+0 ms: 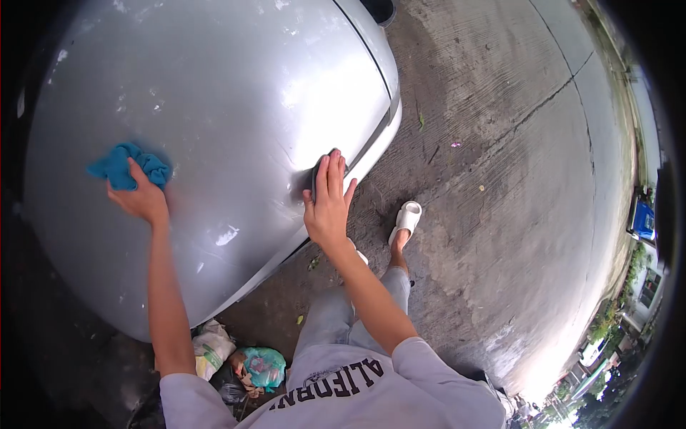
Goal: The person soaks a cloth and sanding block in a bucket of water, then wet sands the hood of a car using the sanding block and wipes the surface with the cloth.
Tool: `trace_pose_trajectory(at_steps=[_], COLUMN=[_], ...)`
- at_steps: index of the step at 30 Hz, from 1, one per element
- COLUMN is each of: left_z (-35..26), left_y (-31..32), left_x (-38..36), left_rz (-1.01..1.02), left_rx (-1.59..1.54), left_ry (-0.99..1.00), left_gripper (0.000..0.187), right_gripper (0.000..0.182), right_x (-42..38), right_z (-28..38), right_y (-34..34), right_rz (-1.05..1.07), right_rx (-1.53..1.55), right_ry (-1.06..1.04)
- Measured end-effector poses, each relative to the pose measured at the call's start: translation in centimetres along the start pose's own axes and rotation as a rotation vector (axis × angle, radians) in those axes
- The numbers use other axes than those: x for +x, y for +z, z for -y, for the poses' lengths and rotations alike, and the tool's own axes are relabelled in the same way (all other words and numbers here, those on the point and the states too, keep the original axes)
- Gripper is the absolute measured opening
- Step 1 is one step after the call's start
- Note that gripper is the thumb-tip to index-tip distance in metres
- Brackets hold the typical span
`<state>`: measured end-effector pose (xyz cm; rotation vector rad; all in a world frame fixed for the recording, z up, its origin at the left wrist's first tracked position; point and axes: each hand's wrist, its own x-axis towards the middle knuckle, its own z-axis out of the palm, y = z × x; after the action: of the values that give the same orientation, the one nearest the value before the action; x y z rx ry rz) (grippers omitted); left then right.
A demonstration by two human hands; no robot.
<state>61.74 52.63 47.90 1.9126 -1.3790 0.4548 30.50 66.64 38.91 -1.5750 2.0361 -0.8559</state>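
Note:
A bunched blue cloth (120,168) lies against the silver car panel (214,107), with my left hand (143,199) closed on it and pressing it to the surface. Near the panel's right edge, my right hand (329,207) reaches over a dark, rounded pad (315,177). Its fingers lie extended along the top, thumb on one side and little finger on the other. Most of the pad is hidden under the fingers. Pale smudges and bright reflections mark the panel around both hands.
Stuffed plastic bags, one whitish (213,349) and one green (263,368), sit on the ground below the car's edge. Cracked concrete (486,214) stretches to the right, with scattered leaves. My foot in a white slide (407,218) stands beside the car.

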Motion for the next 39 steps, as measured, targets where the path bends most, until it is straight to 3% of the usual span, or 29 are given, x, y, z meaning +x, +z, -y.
trace_pose_trajectory(at_steps=[2,4,8,10,11,13,16,19,22,24,26,29,30,32,36,39], left_z=[-1.5,-1.4,-1.1,-1.0,-0.9,-1.3,-1.1,-1.5,-2.3,-1.9,-1.9,-1.9,-1.5,-1.8,-2.1,-2.3], left_y=[-0.8,-0.4,-0.6,-0.2,0.0,-0.1,0.0,-0.5,-0.1,-0.4,-0.2,-0.2,-0.1,-0.1,-1.1,-0.2], left_x=[-0.5,-0.2,-0.6,-1.0,-1.2,-1.1,-0.9,-1.6,-1.3,-1.1,-1.5,-1.5,-1.6,-1.6,-1.7,-1.4], left_rz=[0.026,0.018,0.014,-0.026,-0.049,-0.029,-0.004,-0.012,-0.063,-0.081,-0.076,-0.083,-0.079,-0.098,-0.063,-0.059], left_rx=[-0.001,-0.01,-0.058,-0.067,-0.071,-0.066,-0.046,-0.054,-0.037,0.005,-0.028,-0.025,-0.015,-0.022,0.014,0.017], left_ry=[-0.176,-0.148,-0.144,-0.154,-0.144,-0.155,-0.148,-0.151,-0.14,-0.116,-0.103,-0.099,-0.109,-0.078,-0.141,-0.121], left_gripper=[0.056,0.056,0.061,0.063,0.065,0.067,0.069,0.069,0.067,0.066,0.066,0.066,0.066,0.065,0.064,0.062], right_gripper=[0.079,0.069,0.077,0.079,0.08,0.078,0.063,0.063,0.083,0.083,0.081,0.064,0.063,0.065,0.085,0.083], right_x=[6.6,16.4,7.0,-5.9,-7.1,0.8,20.1,20.0,0.7,-5.0,2.3,22.2,25.8,22.7,-2.1,3.6], right_z=[-1.4,-0.6,3.6,1.1,0.4,3.4,8.1,9.8,5.8,3.0,5.3,11.5,13.0,11.9,1.6,3.0], right_y=[-1.9,-3.9,-0.3,4.4,4.8,0.9,-0.5,1.0,2.5,2.6,1.2,0.8,-0.1,1.4,1.2,-1.3], right_rz=[-0.096,-0.24,-0.104,0.114,0.114,0.156,-0.161,-0.226,0.153,0.297,0.23,-0.117,-0.051,-0.134,0.335,0.409], right_rx=[-0.091,-0.172,-0.078,-0.11,-0.184,-0.167,-0.216,-0.193,-0.211,-0.255,-0.254,-0.237,-0.299,-0.301,-0.328,-0.409], right_ry=[-0.113,-0.208,-0.298,-0.396,-0.436,-0.477,-0.632,-0.589,-0.499,-0.514,-0.597,-0.695,-0.717,-0.703,-0.594,-0.766])
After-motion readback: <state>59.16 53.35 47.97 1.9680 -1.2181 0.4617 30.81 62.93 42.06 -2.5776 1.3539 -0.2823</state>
